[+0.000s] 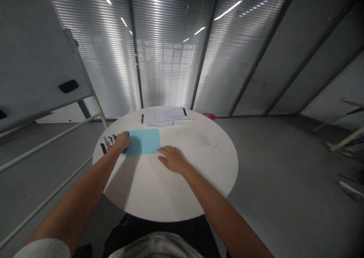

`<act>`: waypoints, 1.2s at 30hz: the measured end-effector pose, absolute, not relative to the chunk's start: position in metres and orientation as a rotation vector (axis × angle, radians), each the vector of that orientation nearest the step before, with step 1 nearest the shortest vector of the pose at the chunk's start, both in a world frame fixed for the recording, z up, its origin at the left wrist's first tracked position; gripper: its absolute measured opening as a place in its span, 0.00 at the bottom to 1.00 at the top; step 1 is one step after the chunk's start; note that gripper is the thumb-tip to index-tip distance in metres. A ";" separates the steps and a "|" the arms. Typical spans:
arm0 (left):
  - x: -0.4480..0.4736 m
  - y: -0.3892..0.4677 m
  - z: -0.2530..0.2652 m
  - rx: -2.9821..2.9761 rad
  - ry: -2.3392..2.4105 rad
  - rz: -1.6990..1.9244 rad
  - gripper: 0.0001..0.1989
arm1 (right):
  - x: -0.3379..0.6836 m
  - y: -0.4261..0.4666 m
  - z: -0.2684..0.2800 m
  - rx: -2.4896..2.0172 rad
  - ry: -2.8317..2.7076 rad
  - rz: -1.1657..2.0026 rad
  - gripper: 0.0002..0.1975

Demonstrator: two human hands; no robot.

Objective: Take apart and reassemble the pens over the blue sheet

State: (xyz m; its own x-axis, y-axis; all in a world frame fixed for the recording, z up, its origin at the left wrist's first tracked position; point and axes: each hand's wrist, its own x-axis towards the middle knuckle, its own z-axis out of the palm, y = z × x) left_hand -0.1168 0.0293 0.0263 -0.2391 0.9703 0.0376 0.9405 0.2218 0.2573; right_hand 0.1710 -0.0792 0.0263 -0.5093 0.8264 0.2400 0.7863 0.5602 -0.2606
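A: What's seen at the left hand (123,140)?

B: It's laid at the left edge of the blue paper (145,141), knuckles up, fingers curled over the markers (107,142). One dark marker seems to be touched or gripped under the fingers, but whether it's actually pinched can't be told; fingertips are hidden by the hand itself.

A: And the right hand (171,158)?

B: Rested flat on the table (199,167), palm down, fingers spread loosely w/ nothing held. Its fingertips are just at the paper's lower right corner, touching or almost; can't be told which.

A: Where's the blue paper placed?

B: Flat on the round white table, left of centre, betw. the two hands. The markers are lined up just beside its left edge, near the table rim. Black, blue and red-ish caps can be made out, approx. five or six pcs.

A: Any writing or labels to be read?

B: None legible. White sheets (166,115) are stacked at the far side of the table, faint print and a black bar at the right corner are seen, too small to be read. A black pen (142,118) is laid just left of them. No brand can be made out on the markers.

A: Other things?

B: A whiteboard (34,53) on a stand at left, w/ a black eraser (68,86) stuck on it. A pink object (209,116) is seen on the floor behind the table, by the blinds.
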 end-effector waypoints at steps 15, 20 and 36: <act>-0.112 0.025 0.034 1.809 2.326 0.372 0.18 | 0.195 -0.085 0.026 -1.449 -2.467 0.047 0.17; -0.108 0.020 0.040 1.799 2.329 0.379 0.16 | 0.208 -0.081 0.026 -1.591 -2.371 0.029 0.15; -0.107 0.019 0.045 1.860 2.263 0.486 0.14 | 0.219 -0.072 0.022 -1.506 -2.250 0.164 0.17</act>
